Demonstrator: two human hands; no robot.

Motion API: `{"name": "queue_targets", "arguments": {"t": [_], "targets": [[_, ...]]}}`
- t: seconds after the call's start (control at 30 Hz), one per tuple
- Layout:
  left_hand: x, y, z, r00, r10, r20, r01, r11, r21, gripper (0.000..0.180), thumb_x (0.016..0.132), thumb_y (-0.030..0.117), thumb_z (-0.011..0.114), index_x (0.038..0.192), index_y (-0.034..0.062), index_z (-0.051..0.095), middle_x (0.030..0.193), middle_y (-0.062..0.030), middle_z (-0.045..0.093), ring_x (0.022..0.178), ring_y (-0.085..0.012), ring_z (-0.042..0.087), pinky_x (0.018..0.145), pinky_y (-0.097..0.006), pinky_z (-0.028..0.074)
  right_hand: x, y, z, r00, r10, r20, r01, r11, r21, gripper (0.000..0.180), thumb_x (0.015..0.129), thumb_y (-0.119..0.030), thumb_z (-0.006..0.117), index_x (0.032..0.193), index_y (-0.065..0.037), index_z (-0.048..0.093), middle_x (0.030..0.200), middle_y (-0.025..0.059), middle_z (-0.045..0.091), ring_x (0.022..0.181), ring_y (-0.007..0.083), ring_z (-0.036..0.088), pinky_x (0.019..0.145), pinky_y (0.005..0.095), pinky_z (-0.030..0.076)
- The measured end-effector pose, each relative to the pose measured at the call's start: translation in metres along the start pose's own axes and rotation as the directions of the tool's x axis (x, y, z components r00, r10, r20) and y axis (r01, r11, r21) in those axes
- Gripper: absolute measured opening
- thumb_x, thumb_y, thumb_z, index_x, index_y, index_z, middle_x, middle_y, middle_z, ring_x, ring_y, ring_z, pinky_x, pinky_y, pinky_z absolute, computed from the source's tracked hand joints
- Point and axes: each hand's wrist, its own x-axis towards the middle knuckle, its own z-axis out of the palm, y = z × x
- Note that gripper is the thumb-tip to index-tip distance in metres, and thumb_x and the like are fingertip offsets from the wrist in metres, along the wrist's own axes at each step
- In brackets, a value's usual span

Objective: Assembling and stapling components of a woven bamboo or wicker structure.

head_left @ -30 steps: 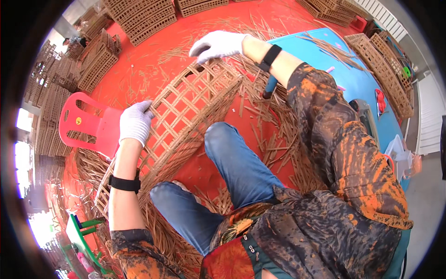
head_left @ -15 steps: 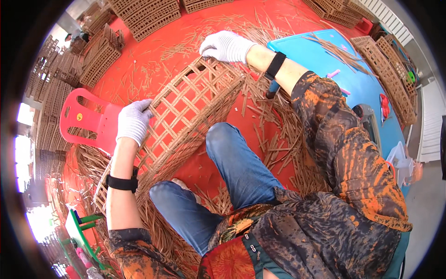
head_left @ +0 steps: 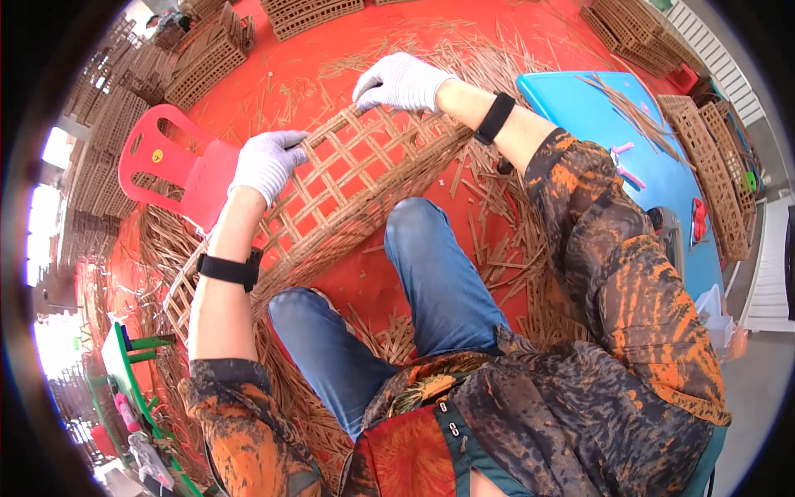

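Red floor (head_left: 348, 66) fills the scene, littered everywhere with loose bamboo strips (head_left: 497, 240). Across it, in front of the seated person's knees, lies the big piece: a woven bamboo lattice panel (head_left: 348, 190), an open grid of pale strips with a thicker bound rim, tilted so its far edge lifts up off the floor. Blue-jeaned knees (head_left: 431, 248) sit just below its near rim.

Over on the right stands a blue table (head_left: 662, 174), with a bundle of strips near its far end and a couple of small pink tools lying on it; finished lattice panels (head_left: 704, 157) lean just beyond it. Stacks of woven crates (head_left: 190, 58) line the far left. A red plastic chair (head_left: 166, 166) lies beside the panel's left end.

Now the hands, both in white knit gloves. Left hand (head_left: 267, 161) is curled over the panel's upper left edge, fingers wrapped round the rim, gripping it. Right hand (head_left: 399, 81) is at the top far edge, fingers bent down over the rim and clasping it too. The two grips are well apart along the same edge. Black wristbands (head_left: 495, 118) on each forearm.
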Motion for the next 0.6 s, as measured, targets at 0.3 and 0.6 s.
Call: {"name": "queue_targets", "arguments": {"t": [0.3,0.6], "targets": [[-0.062,-0.075,-0.016,0.986,0.161,-0.035,-0.146,0.955,0.258,0.050,0.099,0.035,0.054,0.144,0.0134,0.051,0.127,-0.0191,0.064,0.121,-0.0352,0.058,0.101,-0.039,0.045,-0.018,0.076,-0.014,0.962,0.007,-0.272,-0.080,0.964,-0.256,0.040,0.096,-0.046,0.058,0.116,-0.015,0.073,0.108,0.0083,0.073,0.097,0.0253,0.069,0.090,0.0374,0.053],[-0.174,-0.250,-0.067,0.987,0.068,-0.144,0.000,0.905,0.426,0.055,0.105,0.031,0.047,0.153,0.0068,0.038,0.151,-0.0219,0.045,0.137,-0.0381,0.044,0.113,-0.042,0.034,-0.308,0.189,-0.108,0.570,0.448,-0.689,-0.649,0.759,-0.043,0.045,0.095,-0.049,0.053,0.116,-0.014,0.072,0.122,0.0123,0.069,0.110,0.0321,0.065,0.096,0.0453,0.050]]}}
